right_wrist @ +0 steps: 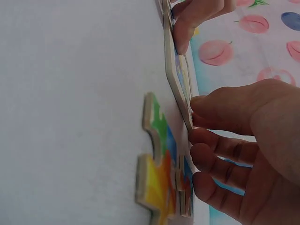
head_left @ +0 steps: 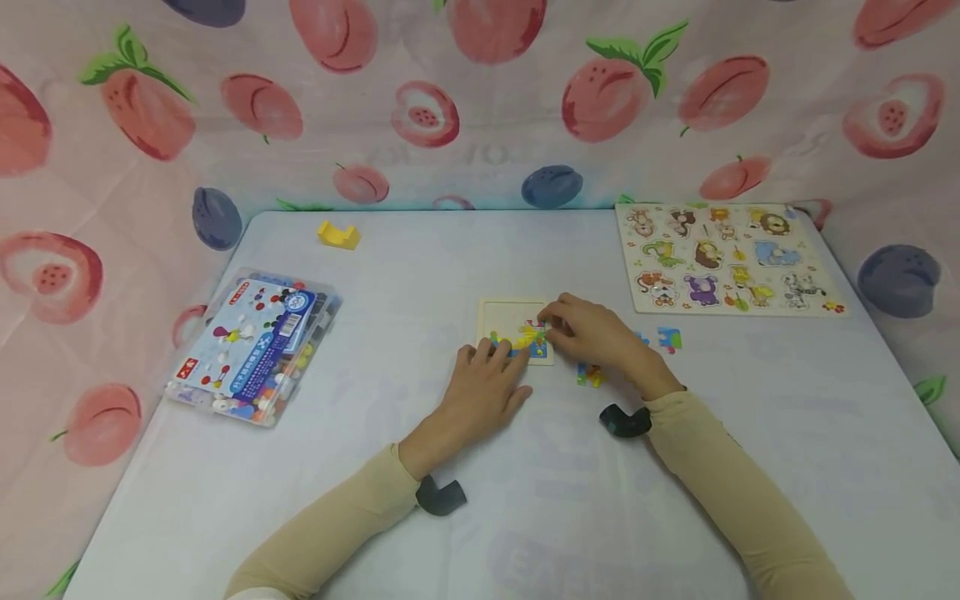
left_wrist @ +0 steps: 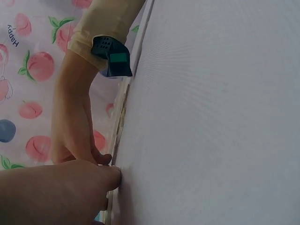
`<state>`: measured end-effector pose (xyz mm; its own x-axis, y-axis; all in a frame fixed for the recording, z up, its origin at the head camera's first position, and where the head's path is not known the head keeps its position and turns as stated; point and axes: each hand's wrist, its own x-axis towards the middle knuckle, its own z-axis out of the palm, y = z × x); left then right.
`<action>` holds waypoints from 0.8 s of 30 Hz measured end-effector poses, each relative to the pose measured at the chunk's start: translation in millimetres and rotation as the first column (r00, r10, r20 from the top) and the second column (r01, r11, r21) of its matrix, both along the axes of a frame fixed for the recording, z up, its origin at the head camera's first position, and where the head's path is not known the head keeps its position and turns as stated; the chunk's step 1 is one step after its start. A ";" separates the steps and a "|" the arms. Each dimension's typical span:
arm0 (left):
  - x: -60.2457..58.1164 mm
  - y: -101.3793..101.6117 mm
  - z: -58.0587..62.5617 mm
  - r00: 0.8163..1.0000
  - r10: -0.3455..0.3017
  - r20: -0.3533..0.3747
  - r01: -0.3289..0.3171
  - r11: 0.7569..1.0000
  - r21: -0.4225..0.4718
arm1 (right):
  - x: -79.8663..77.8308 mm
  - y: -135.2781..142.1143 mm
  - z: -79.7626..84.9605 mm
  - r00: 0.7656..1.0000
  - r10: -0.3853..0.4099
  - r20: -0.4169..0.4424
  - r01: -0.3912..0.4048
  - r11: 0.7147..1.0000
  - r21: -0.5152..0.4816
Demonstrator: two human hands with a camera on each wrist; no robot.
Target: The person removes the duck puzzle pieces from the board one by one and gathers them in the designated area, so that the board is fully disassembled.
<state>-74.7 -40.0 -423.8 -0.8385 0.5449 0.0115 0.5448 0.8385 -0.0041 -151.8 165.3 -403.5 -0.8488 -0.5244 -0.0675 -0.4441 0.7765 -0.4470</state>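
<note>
I had the left hand (head_left: pixel 480 392) resting at the near edge of the small puzzle tray (head_left: pixel 506 315), fingers spread, thumb apart. The right hand (head_left: pixel 596 333) had its fingertips at the tray's right edge; couldn't make out the grip. Colourful joined pieces (head_left: pixel 531 342) filled part of the tray's near side. Loose puzzle pieces (head_left: pixel 670 338) lay beside and beyond the right hand. Far right on the white tabletop (head_left: pixel 540 508): animal board (head_left: pixel 817 250). Left: clear case (head_left: pixel 255 342) with printed label, tilted; yellow block (head_left: pixel 339 238) farther back. Fruit-print cloth (head_left: pixel 487 100) hung behind.
</note>
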 end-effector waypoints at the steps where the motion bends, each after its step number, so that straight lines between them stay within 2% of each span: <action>1: 0.0 -0.1 0.3 1.000 0.000 0.000 0.000 1.000 0.000 | -0.1 -0.2 -0.2 1.000 0.000 0.000 0.000 1.000 0.000; 16: -0.3 0.6 2.3 1.000 0.009 0.000 -0.009 1.000 0.016 | 0.3 1.1 0.1 0.999 -0.023 0.025 0.025 0.997 -0.069; 24: 0.2 -0.1 2.4 1.000 0.004 -0.009 -0.004 1.000 0.016 | 1.3 0.0 2.1 0.991 -0.054 0.119 0.078 0.975 -0.207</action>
<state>-74.5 -40.1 -421.4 -0.8404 0.5413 0.0276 0.5416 0.8406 0.0047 -150.5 165.4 -401.3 -0.8752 -0.4801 -0.0585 -0.3327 0.6854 -0.6477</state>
